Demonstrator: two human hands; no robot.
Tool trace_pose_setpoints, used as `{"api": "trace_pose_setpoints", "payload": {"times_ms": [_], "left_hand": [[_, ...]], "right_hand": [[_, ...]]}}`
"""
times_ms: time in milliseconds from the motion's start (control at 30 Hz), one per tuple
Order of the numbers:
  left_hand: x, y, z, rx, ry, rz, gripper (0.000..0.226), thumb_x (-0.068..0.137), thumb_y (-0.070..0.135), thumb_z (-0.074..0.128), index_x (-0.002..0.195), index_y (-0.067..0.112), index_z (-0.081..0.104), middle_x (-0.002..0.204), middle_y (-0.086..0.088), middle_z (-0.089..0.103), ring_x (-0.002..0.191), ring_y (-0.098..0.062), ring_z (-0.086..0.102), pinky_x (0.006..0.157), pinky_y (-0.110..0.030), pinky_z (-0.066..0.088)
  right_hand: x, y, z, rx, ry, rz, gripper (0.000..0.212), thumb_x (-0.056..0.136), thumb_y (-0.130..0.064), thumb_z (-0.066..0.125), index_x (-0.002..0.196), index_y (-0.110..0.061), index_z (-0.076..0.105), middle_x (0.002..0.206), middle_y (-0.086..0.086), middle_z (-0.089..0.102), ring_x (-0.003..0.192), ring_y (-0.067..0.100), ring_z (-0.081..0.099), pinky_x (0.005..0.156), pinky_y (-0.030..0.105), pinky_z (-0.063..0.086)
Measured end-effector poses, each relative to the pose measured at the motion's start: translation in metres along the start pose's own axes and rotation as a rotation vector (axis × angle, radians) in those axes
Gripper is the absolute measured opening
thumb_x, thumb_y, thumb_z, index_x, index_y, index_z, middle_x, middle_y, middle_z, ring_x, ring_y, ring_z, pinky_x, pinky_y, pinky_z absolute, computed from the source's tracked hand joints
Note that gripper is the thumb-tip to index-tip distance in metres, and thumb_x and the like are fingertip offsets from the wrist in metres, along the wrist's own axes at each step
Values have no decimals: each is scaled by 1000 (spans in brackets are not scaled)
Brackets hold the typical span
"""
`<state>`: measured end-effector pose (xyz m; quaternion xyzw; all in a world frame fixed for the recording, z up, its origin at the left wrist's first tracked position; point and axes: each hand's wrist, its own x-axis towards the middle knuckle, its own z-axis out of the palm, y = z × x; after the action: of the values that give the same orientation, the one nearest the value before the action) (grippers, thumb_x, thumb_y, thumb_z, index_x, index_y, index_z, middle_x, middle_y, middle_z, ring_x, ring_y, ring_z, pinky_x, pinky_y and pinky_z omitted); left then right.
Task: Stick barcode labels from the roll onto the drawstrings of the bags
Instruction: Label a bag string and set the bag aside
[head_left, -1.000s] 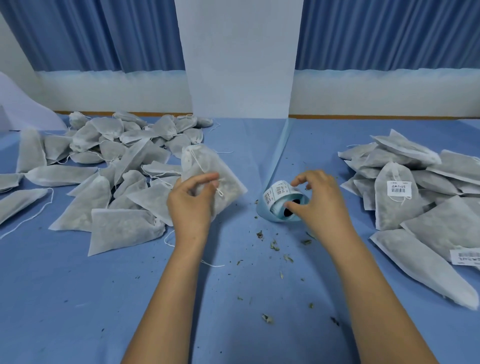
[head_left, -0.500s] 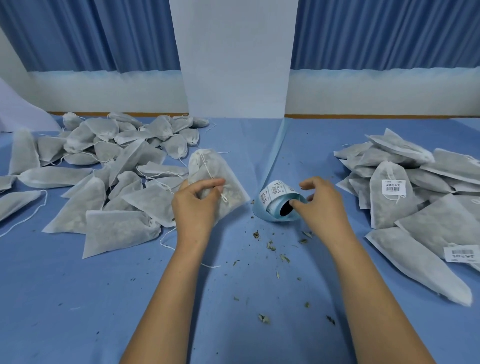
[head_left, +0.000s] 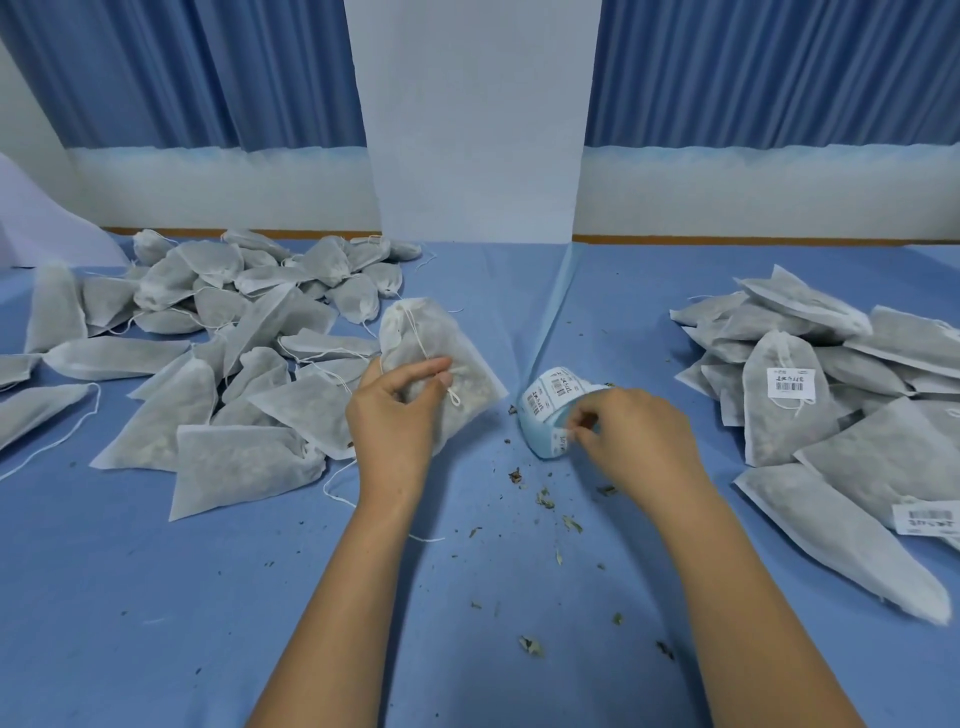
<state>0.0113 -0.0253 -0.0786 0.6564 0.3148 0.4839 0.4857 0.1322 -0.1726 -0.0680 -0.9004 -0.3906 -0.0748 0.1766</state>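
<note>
Peeling a label, is that the step in hand? — Reader

Yes, by my reading. The right hand (head_left: 634, 441) has thumb and forefinger closed in a pinch on the edge of a white paper barcode label (head_left: 564, 440). The label sits at the near side of the small pale-blue roll of labels (head_left: 545, 405). That roll lies on the blue cloth table (head_left: 208, 597), between the two hands. — Describer

And the other hand? — Reader

The left hand (head_left: 400, 415) holds a white gauzy fabric bag of dried herbs (head_left: 441, 343) just left of the roll. Its fingers curl around the bag's lower part, and thumb and forefinger pinch the thin white drawstring (head_left: 418, 338), whose knotted end dangles below the fingertips. A heap of bags without labels (head_left: 208, 338) lies to the left, and a stack of labelled bags (head_left: 831, 405) to the right. — Describer

How is it done well? — Reader

I would peel slowly at a shallow angle, touching only one corner to spare the glue. The roll looks light and nothing pins it down, so it may drag; a spare finger could steady it. Keep the string taut and clear of the bag's cloth, then fold the label round it squarely. Loose dried leaf crumbs (head_left: 543, 500) lie near and could foul the adhesive. — Describer
</note>
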Motion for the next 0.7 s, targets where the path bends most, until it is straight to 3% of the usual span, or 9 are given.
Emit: {"api": "trace_pose_setpoints", "payload": {"times_ms": [67, 167, 233, 267, 367, 433, 500, 567, 700], "left_hand": [[-1, 0, 0, -3, 18, 57, 20, 84, 10, 74, 86, 30, 74, 55, 32, 50, 42, -4, 33, 45, -7, 29], [-1, 0, 1, -12, 55, 130, 20, 84, 8, 73, 91, 26, 76, 73, 19, 50, 47, -5, 33, 50, -8, 32], [-1, 0, 1, -21, 69, 177, 21, 85, 8, 72, 93, 26, 76, 87, 5, 50, 51, -5, 35, 53, -9, 34], [-2, 0, 1, -25, 73, 195, 21, 86, 8, 72, 94, 27, 76, 91, -1, 50, 54, -5, 37, 56, -8, 36], [-4, 1, 2, -38, 62, 223, 23, 88, 10, 70, 94, 31, 75, 93, 5, 48, 56, -5, 39, 59, -10, 39], [-6, 2, 4, -36, 45, 224, 25, 89, 9, 70, 94, 33, 74, 91, 10, 47, 59, -7, 43, 60, -15, 40], [-8, 2, 6, -38, 33, 226, 22, 89, 9, 69, 96, 30, 76, 91, 12, 47, 67, -12, 49, 62, -16, 40], [-9, 2, 7, -46, 25, 258, 21, 89, 9, 69, 96, 28, 75, 89, 9, 46, 64, -6, 45, 59, -13, 37], [-11, 4, 8, -1, 29, 376, 16, 90, 11, 68, 95, 24, 75, 89, 5, 48, 63, -3, 42, 56, -12, 34]], "right_hand": [[1, 2, -5, 223, 29, -94, 22, 86, -26, 64, 73, -42, 57, 74, -15, 56, 70, -3, 48, 54, 14, 27], [2, -1, -9, 446, 173, -182, 24, 83, -22, 71, 77, -44, 63, 78, -14, 42, 79, -1, 37, 70, 7, 29], [0, -5, -8, 506, 312, -223, 18, 79, -16, 75, 83, -32, 71, 89, -20, 44, 96, -7, 32, 88, 19, 28], [0, -7, -8, 511, 398, -267, 15, 76, -13, 77, 83, -25, 72, 92, -23, 46, 104, -17, 28, 91, 28, 28], [1, -7, -5, 543, 576, -379, 8, 74, -14, 75, 77, -14, 67, 97, -16, 58, 114, -21, 31, 96, 34, 24], [2, -7, -2, 633, 584, -348, 14, 75, -12, 75, 75, -15, 61, 88, -7, 65, 104, -13, 43, 94, 34, 32], [2, -8, -1, 751, 545, -237, 24, 75, -9, 77, 72, -22, 57, 77, -10, 64, 90, 2, 51, 85, 32, 43], [3, -11, -1, 911, 473, -107, 27, 75, -7, 78, 69, -25, 58, 71, -10, 64, 77, 13, 58, 75, 26, 49], [5, -18, 2, 1220, 286, 81, 14, 83, -4, 70, 78, -16, 71, 72, -10, 72, 70, 3, 67, 62, 11, 47]]}}
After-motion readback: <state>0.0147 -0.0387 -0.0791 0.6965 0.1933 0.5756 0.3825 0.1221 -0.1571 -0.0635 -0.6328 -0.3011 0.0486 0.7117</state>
